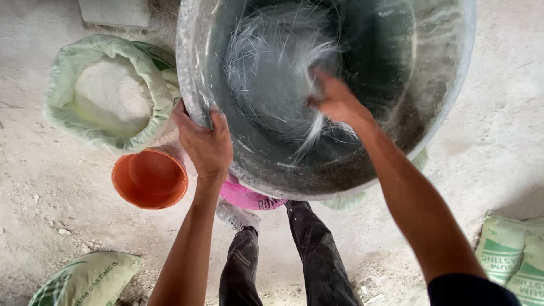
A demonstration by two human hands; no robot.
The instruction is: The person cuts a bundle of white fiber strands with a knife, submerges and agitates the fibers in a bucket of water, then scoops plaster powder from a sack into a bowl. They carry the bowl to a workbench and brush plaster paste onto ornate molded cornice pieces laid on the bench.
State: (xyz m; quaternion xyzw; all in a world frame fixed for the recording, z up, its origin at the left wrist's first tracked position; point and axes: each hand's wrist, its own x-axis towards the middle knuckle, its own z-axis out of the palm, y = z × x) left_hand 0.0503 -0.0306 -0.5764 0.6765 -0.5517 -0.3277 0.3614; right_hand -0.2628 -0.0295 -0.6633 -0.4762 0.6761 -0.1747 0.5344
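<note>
The large round grey metal tub [430,107] fills the upper centre of the frame, its top edge cut off, its mouth tilted toward the camera. Inside, a blurred tuft of pale glassy fibres [272,68] is hard to make out. The right hand [335,101] is smeared by motion; whether its fingers pinch the strands cannot be told. The left hand [207,141] clamps its fingers over the tub's near-left rim. At upper left an open pale green sack of white powder [107,93] stands above an orange plastic cup [150,178]. Green printed sacks [513,255] lie lower right.
</note>
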